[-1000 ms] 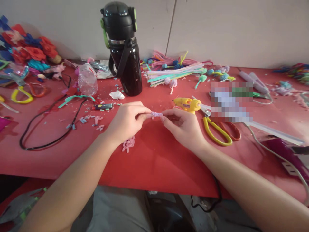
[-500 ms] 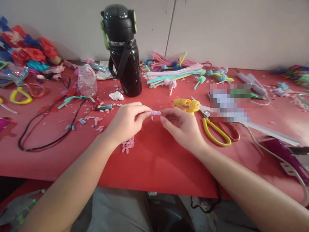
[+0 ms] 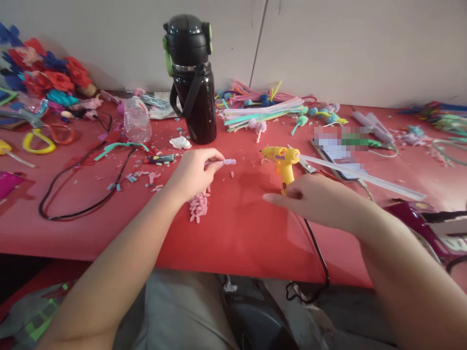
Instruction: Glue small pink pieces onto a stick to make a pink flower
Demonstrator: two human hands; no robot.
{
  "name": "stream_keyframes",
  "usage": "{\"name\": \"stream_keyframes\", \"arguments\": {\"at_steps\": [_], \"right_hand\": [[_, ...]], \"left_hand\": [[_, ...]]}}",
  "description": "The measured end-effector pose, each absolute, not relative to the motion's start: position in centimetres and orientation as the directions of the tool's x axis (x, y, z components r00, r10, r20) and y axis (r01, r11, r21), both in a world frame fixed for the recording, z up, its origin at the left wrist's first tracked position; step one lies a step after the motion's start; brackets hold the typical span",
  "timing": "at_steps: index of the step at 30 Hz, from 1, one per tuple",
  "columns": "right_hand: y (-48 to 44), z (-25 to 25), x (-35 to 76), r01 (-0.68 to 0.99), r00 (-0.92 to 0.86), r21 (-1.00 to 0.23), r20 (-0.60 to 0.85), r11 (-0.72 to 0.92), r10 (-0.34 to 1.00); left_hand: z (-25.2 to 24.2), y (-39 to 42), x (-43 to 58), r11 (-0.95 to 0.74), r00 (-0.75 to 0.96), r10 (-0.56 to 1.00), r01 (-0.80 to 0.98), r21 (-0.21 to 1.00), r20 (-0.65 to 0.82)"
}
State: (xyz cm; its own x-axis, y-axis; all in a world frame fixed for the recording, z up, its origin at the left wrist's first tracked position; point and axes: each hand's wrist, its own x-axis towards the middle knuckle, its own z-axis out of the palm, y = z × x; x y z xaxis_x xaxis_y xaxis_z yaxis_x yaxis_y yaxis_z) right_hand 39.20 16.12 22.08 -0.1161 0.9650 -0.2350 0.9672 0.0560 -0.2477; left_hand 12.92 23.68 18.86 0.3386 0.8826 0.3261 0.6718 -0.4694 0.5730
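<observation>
My left hand (image 3: 195, 170) is closed in a pinch on a thin lavender pipe cleaner (image 3: 229, 161), whose bumpy tip sticks out to the right. Below that hand lies a pile of small pink fuzzy pieces (image 3: 199, 205), and a single pink piece (image 3: 232, 174) rests apart on the table. To the right, my right hand (image 3: 310, 197) is at the handle of a yellow hot glue gun (image 3: 286, 165). Its fingers curl around the handle's lower end, with the thumb stretched to the left. A long clear glue stick (image 3: 368, 177) extends from the gun's back.
A black bottle (image 3: 199, 107) stands behind my left hand, beside a crumpled clear plastic bottle (image 3: 137, 124). Bundled pipe cleaners (image 3: 262, 113) lie along the wall. A phone (image 3: 337, 158) is at the right. A black cord loop (image 3: 54, 217) and scattered cuttings lie left.
My right hand has left the lavender pipe cleaner and moved right and down to the glue gun's handle. My left hand still holds the pipe cleaner, slightly higher.
</observation>
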Motion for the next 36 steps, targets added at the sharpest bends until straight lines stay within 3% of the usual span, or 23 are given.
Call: {"name": "stream_keyframes", "arguments": {"at_steps": [3, 7, 12, 17, 24, 36], "right_hand": [[16.4, 21.9, 40.4, 0.975, 0.090, -0.190, -0.141, -0.116, 0.986], [18.6, 20.4, 40.1, 0.956, 0.078, -0.284, 0.004, -0.074, 0.997], [20.9, 17.9, 39.1, 0.788, 0.008, -0.612, 0.110, 0.061, 0.994], [19.9, 16.8, 38.3, 0.439, -0.026, -0.898, -0.030, -0.016, 0.999], [19.3, 16.5, 38.5, 0.360, -0.112, -0.933, -0.018, 0.024, 0.994], [19.2, 16.5, 38.5, 0.424, -0.147, -0.905, -0.043, 0.024, 0.988]], "left_hand": [[18.7, 23.9, 12.9, -0.455, 0.337, 0.891, 0.652, 0.607, 0.305], [18.5, 24.1, 12.8, -0.443, 0.334, 0.896, 0.649, 0.618, 0.292], [18.2, 24.4, 12.6, -0.431, 0.336, 0.902, 0.655, 0.621, 0.272], [18.0, 24.5, 12.4, -0.418, 0.327, 0.908, 0.670, 0.613, 0.261], [18.2, 24.5, 12.3, -0.428, 0.331, 0.904, 0.679, 0.597, 0.272], [18.5, 24.2, 12.5, -0.450, 0.345, 0.893, 0.670, 0.591, 0.289]]}}
